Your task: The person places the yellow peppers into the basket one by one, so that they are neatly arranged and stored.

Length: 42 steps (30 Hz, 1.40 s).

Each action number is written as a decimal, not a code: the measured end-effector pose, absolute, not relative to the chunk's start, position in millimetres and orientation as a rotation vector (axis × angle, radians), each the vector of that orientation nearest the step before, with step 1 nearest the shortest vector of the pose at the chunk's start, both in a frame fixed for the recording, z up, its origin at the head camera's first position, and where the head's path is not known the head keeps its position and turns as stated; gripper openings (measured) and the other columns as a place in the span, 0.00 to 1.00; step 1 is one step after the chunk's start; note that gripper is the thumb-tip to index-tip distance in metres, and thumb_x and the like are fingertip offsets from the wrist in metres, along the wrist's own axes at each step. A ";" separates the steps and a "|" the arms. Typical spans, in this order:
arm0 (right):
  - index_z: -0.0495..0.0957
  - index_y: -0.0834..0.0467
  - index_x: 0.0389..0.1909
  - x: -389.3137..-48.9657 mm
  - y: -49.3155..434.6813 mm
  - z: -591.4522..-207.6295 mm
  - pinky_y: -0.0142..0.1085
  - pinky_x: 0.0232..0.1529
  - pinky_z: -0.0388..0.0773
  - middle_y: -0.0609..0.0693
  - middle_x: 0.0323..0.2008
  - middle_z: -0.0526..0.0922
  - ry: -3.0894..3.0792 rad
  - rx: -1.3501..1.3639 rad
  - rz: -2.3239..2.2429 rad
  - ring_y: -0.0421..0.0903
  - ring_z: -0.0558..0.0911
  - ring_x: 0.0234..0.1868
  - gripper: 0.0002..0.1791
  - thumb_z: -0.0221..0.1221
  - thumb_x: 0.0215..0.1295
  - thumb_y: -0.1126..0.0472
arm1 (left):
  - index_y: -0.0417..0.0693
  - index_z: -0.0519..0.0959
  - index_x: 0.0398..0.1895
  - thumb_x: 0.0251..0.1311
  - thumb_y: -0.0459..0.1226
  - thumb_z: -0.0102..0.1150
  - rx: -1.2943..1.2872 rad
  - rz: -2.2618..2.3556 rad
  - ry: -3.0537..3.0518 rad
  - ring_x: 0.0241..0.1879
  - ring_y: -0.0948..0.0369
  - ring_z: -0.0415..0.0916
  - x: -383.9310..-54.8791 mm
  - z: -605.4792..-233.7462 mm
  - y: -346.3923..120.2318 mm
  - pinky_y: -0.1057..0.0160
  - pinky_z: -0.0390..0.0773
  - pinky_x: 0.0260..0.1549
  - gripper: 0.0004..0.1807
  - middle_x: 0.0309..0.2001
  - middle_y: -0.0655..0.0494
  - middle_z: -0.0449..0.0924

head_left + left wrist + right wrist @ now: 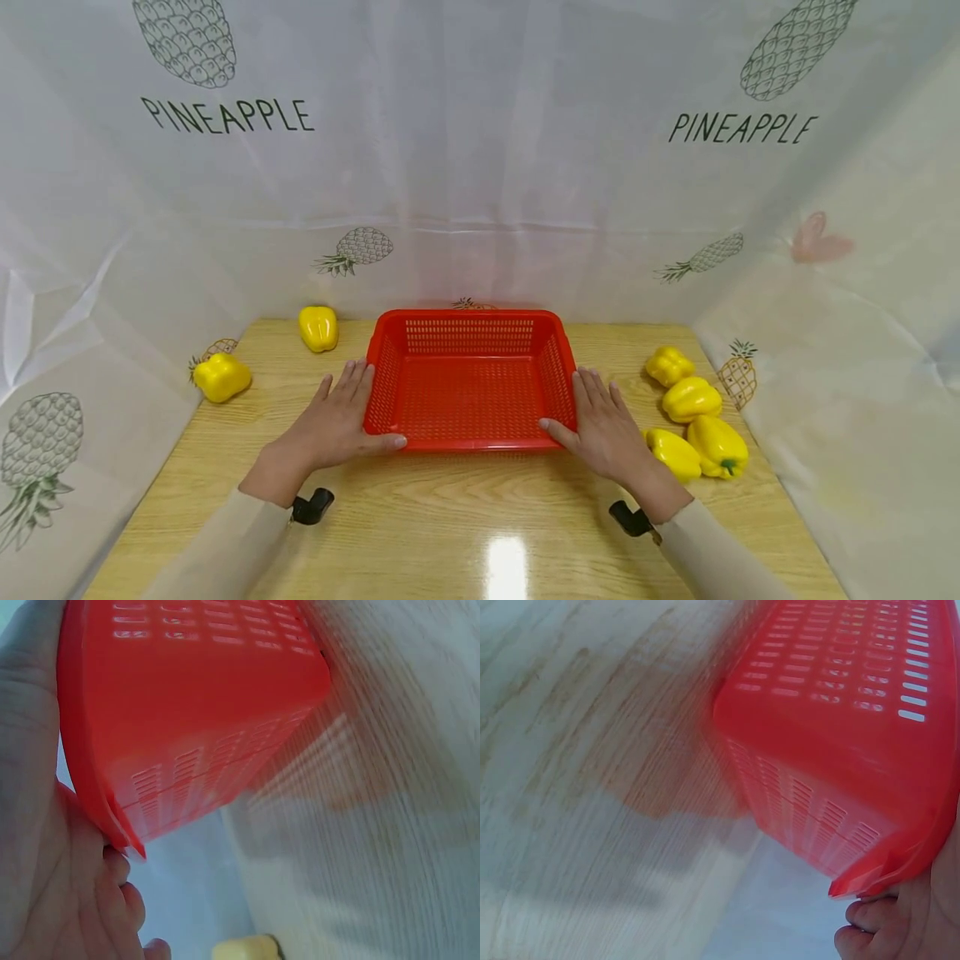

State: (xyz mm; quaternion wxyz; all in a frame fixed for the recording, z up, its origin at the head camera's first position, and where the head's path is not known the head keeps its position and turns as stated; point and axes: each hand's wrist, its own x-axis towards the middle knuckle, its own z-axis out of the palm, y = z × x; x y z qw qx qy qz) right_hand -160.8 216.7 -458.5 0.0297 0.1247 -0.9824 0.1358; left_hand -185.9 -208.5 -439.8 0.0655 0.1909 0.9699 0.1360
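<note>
A red plastic basket (468, 444) with slotted walls stands on the wooden table, its mesh floor facing up. My left hand (339, 421) rests along the basket's left side with straight fingers, its thumb laid over the front rim near the corner. On the opposite side, my right hand (600, 425) lies against the rim in the same way, thumb at the front right corner. The left wrist view shows the palm against the rim of the basket (187, 705). In the right wrist view, fingers (881, 930) show just below the rim.
Two yellow bell peppers lie at left, one pepper (318, 328) near the back edge, another pepper (222, 377) by the left edge. Several more peppers (692, 400) sit together at right, beside my right forearm. A pineapple-printed white sheet (480, 167) surrounds the wooden table (420, 525).
</note>
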 end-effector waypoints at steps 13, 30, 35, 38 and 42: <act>0.49 0.71 0.82 -173.4 210.9 -459.9 0.64 0.83 0.43 0.68 0.83 0.49 -3.034 0.397 0.427 0.66 0.49 0.84 0.58 0.47 0.75 0.26 | 0.30 0.43 0.84 0.55 0.80 0.54 0.557 0.350 2.922 0.84 0.35 0.38 -197.4 -437.3 -214.2 0.31 0.41 0.80 0.75 0.85 0.31 0.39; 0.51 0.71 0.82 -173.9 213.1 -460.2 0.63 0.83 0.47 0.69 0.82 0.53 -3.007 0.406 0.407 0.67 0.52 0.84 0.56 0.48 0.76 0.27 | 0.29 0.41 0.84 0.55 0.80 0.54 0.569 0.381 2.904 0.84 0.35 0.37 -195.0 -438.8 -212.9 0.32 0.42 0.80 0.76 0.84 0.30 0.37; 0.56 0.72 0.80 -168.1 224.8 -456.6 0.64 0.81 0.53 0.69 0.80 0.59 -2.949 0.447 0.381 0.69 0.59 0.80 0.52 0.52 0.77 0.33 | 0.29 0.41 0.84 0.54 0.81 0.54 0.564 0.404 2.895 0.84 0.35 0.37 -194.7 -440.6 -213.7 0.32 0.43 0.80 0.77 0.85 0.30 0.36; 0.60 0.73 0.77 -163.8 240.6 -455.1 0.64 0.78 0.59 0.71 0.76 0.65 -2.879 0.477 0.334 0.71 0.66 0.76 0.48 0.56 0.78 0.37 | 0.29 0.41 0.84 0.53 0.82 0.53 0.561 0.413 2.891 0.84 0.35 0.36 -194.9 -440.6 -213.9 0.32 0.43 0.80 0.77 0.85 0.31 0.36; 0.62 0.73 0.76 -156.2 267.1 -454.4 0.64 0.75 0.65 0.71 0.72 0.70 -2.812 0.498 0.272 0.71 0.69 0.72 0.45 0.60 0.76 0.40 | 0.30 0.41 0.84 0.53 0.82 0.54 0.560 0.419 2.885 0.84 0.35 0.36 -195.8 -439.9 -213.4 0.33 0.44 0.80 0.77 0.85 0.31 0.36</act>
